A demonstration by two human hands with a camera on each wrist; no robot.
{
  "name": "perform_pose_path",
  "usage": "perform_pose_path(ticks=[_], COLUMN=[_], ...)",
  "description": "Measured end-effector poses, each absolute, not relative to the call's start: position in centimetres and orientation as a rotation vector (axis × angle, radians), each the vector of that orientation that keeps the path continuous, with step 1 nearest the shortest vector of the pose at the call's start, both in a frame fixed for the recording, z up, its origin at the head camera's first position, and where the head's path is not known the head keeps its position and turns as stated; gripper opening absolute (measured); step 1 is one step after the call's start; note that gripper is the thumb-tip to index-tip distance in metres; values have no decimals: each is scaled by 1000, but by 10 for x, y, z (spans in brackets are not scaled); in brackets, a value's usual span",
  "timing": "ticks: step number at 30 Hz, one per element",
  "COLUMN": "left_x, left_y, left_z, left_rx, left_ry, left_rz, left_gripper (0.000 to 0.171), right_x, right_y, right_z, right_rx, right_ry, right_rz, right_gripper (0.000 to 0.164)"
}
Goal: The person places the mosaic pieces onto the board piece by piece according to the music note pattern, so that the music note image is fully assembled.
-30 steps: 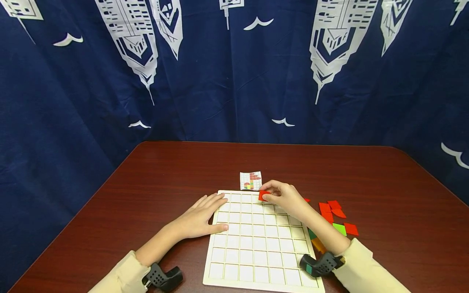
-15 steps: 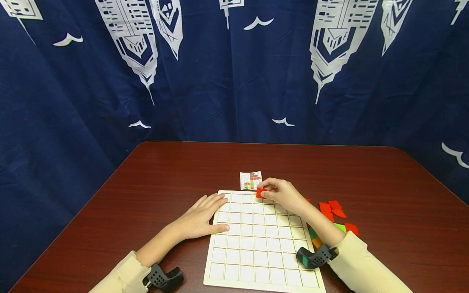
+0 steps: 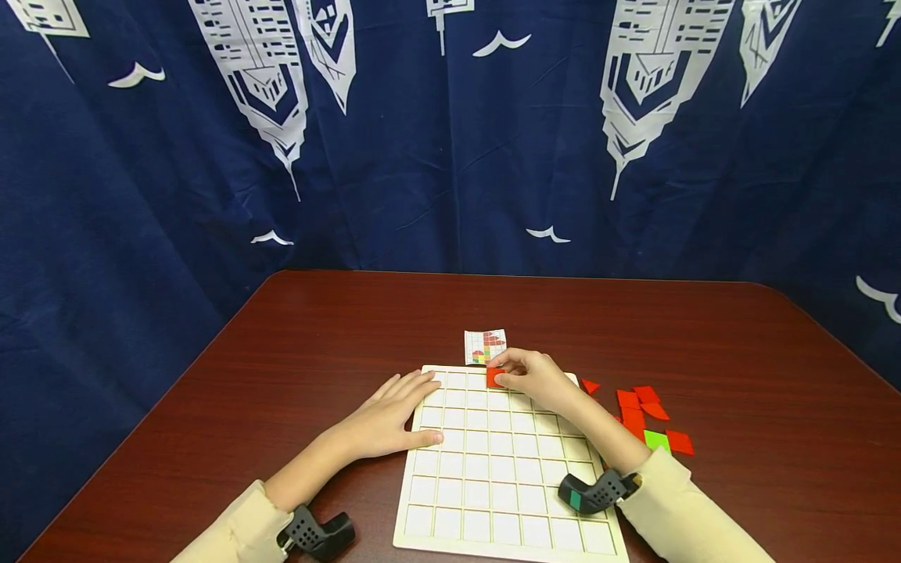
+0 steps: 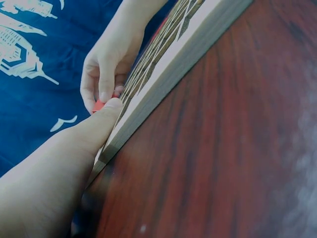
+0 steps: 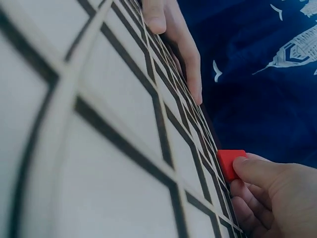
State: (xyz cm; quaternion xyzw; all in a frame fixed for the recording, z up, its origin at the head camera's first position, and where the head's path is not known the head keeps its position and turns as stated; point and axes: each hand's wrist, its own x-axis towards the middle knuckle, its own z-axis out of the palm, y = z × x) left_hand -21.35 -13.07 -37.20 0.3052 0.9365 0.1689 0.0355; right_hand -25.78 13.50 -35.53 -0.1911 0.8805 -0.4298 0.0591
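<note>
A red square tile (image 3: 493, 378) is pinched between the thumb and fingers of my right hand (image 3: 540, 381). It stands at the far row of a white gridded board (image 3: 403, 538). In the right wrist view, the tile's (image 5: 228, 162) lower edge is right at the grid, and it tilts up from the board. My left hand (image 3: 389, 418) rests spread on the board's left edge, fingers straight and thumb reaching over the cells. From the left wrist view, the left thumb (image 4: 101, 121) lies along the board's side, close to the right hand (image 4: 111, 59).
A small printed card (image 3: 479, 344) with a coloured grid picture lies just beyond the board. Right of the board are several loose red tiles (image 3: 631, 422), a lime green tile (image 3: 657, 440) and a red triangle (image 3: 590, 386). A dark blue curtain (image 3: 394, 156) hangs behind the table.
My right hand has shifted left with the red tile and lowered it to the far row. Its forearm now hides the orange pieces and uncovers the red triangle. The left hand stays put.
</note>
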Motion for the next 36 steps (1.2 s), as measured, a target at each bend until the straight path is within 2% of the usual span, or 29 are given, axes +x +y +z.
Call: perform_pose_path(ticks=[16,36], left_x=[-213,-215], left_y=[-131,-130], left_z=[-372,-372], left_rx=[911,921], left_ry=[2866,2870], left_rz=[547,519], left_gripper=[83,81], right_x=[-258,-255], right_y=[138,139], right_z=[-361,-366], right_rx=[-640,-742], right_ry=[2797,2864], right_rz=[-1243,-1153], right_gripper=[13,16])
